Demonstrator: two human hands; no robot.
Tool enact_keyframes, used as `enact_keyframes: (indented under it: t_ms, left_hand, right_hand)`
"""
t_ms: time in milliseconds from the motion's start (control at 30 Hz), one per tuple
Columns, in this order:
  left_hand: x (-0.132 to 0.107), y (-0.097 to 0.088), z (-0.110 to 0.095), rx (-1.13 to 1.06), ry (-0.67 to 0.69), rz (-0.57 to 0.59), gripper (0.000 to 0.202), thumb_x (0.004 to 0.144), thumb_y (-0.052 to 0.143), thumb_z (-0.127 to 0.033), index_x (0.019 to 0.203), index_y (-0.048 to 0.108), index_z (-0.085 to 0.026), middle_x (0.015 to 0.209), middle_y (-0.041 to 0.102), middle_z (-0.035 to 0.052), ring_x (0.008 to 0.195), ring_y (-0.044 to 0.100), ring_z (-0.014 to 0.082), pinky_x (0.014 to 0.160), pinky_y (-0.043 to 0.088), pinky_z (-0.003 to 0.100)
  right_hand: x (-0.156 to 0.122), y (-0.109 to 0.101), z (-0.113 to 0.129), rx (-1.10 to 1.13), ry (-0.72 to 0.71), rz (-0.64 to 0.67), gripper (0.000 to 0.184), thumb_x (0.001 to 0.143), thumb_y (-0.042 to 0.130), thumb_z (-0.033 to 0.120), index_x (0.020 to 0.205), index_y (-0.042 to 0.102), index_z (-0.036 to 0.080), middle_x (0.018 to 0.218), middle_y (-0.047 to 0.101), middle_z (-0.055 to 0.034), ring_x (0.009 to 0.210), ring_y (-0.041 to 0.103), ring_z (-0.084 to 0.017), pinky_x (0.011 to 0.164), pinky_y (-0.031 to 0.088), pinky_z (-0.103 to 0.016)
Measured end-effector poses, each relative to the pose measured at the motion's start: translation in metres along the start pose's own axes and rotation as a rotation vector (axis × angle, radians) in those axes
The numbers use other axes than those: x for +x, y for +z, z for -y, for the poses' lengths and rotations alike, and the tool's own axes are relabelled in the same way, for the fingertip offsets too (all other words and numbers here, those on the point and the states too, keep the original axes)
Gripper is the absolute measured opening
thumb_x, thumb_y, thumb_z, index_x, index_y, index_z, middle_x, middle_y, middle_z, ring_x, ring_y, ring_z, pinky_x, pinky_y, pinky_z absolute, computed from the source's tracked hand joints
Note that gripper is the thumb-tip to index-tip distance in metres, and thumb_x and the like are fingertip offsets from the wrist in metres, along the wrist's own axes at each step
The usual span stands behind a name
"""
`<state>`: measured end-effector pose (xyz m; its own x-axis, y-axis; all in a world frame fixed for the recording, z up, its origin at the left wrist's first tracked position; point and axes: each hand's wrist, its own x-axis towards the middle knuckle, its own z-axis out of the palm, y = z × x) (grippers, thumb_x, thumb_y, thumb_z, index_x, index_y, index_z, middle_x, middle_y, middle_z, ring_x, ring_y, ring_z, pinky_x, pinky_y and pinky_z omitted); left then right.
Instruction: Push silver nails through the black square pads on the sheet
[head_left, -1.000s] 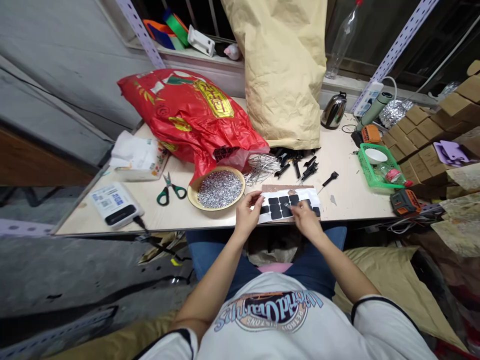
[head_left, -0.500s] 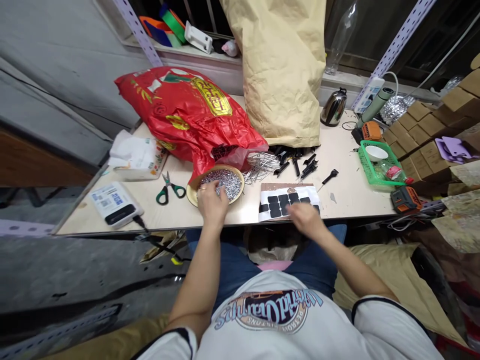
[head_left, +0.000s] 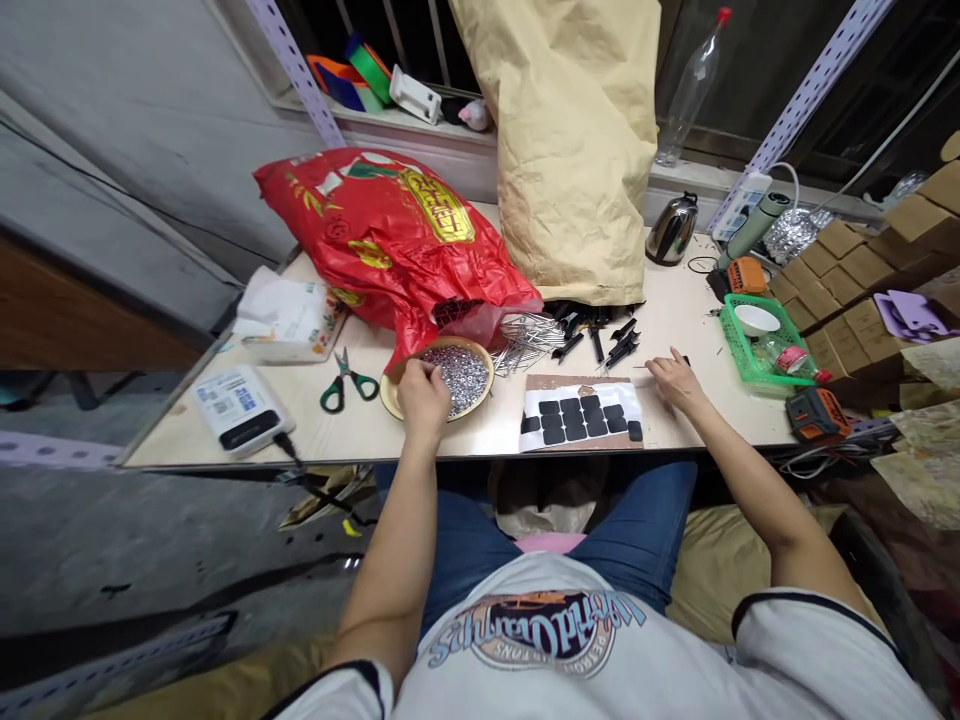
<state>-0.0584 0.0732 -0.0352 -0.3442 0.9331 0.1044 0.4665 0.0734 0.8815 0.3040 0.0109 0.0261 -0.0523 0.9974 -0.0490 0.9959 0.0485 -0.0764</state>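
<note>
My left hand (head_left: 424,402) is at the left side of a shallow yellowish bowl (head_left: 480,402) full of small shiny metal pieces (head_left: 463,374). Its fingers are drawn together, and what they pinch, if anything, is too small to make out. On the right, my right hand (head_left: 673,382) is low over the tabletop, its fingers closed about a black plastic piece with a thin metal pin (head_left: 685,360), mostly hidden by them. Between the hands lies a cardboard sheet (head_left: 551,382) with white backing and several black rounded-square pads (head_left: 574,420).
Metal rods (head_left: 523,340) and black plastic pieces (head_left: 621,347) lie behind the cardboard, before a red bag (head_left: 397,240) and a large paper sack (head_left: 574,160). Green-handled scissors (head_left: 349,382), a white device (head_left: 238,408) and tissues (head_left: 289,318) are left; a green basket (head_left: 739,350) is right.
My right hand has moved from above the black pads rightward to the single black piece with the pin. My left hand stays at the bowl, its fingers now nearer the left rim.
</note>
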Motion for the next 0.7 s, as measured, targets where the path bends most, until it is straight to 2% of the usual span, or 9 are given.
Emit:
enact_keyframes:
  t_ms: [100,133,200,300,400,500,600,700]
  left_hand:
    - [-0.015,0.018,-0.017,-0.425,-0.129,0.174,0.018,0.062,0.064,-0.027,0.067,0.049,-0.018,0.062,0.058,0.0014,0.063,0.059,0.0171,0.072,0.050,0.036]
    - [-0.022,0.025,-0.023,-0.575,-0.174,0.258,0.024,0.059,0.068,-0.028,0.068,0.049,-0.017,0.062,0.059,0.0005,0.061,0.060,0.0150,0.068,0.050,0.032]
    - [-0.035,0.040,-0.032,-0.813,-0.253,0.366,0.037,0.051,0.075,-0.030,0.076,0.051,-0.016,0.064,0.062,-0.0008,0.060,0.061,0.0128,0.063,0.049,0.027]
    - [-0.051,0.052,-0.038,-0.999,-0.336,0.441,0.055,0.046,0.081,-0.031,0.090,0.052,-0.018,0.067,0.064,-0.0028,0.063,0.064,0.0110,0.062,0.048,0.022]
    - [-0.059,0.057,-0.035,-1.056,-0.354,0.475,0.060,0.046,0.083,-0.033,0.096,0.052,-0.020,0.069,0.065,-0.0038,0.066,0.064,0.0100,0.065,0.049,0.022]
    - [-0.062,0.060,-0.029,-1.061,-0.319,0.500,0.059,0.051,0.083,-0.035,0.099,0.052,-0.020,0.070,0.065,-0.0034,0.068,0.065,0.0105,0.066,0.050,0.022]
    - [-0.065,0.064,-0.026,-1.078,-0.302,0.506,0.059,0.052,0.083,-0.035,0.100,0.053,-0.020,0.070,0.066,-0.0032,0.067,0.065,0.0102,0.065,0.050,0.022]
    - [-0.068,0.067,-0.026,-1.105,-0.306,0.508,0.061,0.050,0.084,-0.036,0.101,0.054,-0.020,0.070,0.066,-0.0037,0.064,0.064,0.0093,0.063,0.050,0.021]
  right_hand:
    - [0.004,0.001,0.044,-0.004,0.005,-0.064,0.040,0.094,0.024,0.009,0.116,0.058,0.008,0.104,0.058,-0.0141,0.086,0.054,-0.014,0.074,0.042,-0.025]
    - [0.004,0.003,0.063,0.006,-0.014,-0.064,0.036,0.095,0.030,0.013,0.119,0.057,0.010,0.105,0.058,-0.0130,0.084,0.054,-0.013,0.070,0.042,-0.023]
    - [0.002,0.008,0.098,0.053,-0.107,-0.103,0.032,0.096,0.036,0.019,0.119,0.057,0.013,0.103,0.058,-0.0112,0.086,0.055,-0.014,0.072,0.042,-0.022]
    - [-0.005,0.009,0.136,0.080,-0.206,-0.073,0.031,0.097,0.034,0.023,0.108,0.061,0.013,0.095,0.061,-0.0094,0.086,0.057,-0.015,0.071,0.040,-0.022]
    - [-0.010,-0.001,0.152,0.009,-0.153,0.066,0.031,0.098,0.030,0.023,0.102,0.060,0.014,0.098,0.062,-0.0095,0.086,0.060,-0.016,0.065,0.038,-0.022]
    - [-0.012,-0.011,0.157,-0.055,-0.054,0.164,0.032,0.099,0.030,0.032,0.109,0.055,0.015,0.103,0.060,-0.0108,0.085,0.061,-0.019,0.062,0.036,-0.024]
    - [-0.013,-0.016,0.158,-0.071,-0.025,0.193,0.038,0.099,0.026,0.041,0.115,0.048,0.015,0.104,0.059,-0.0112,0.081,0.061,-0.019,0.060,0.035,-0.024]
    - [-0.015,-0.017,0.158,-0.107,-0.063,0.187,0.038,0.101,0.020,0.038,0.113,0.049,0.017,0.105,0.057,-0.0097,0.081,0.060,-0.017,0.058,0.032,-0.023]
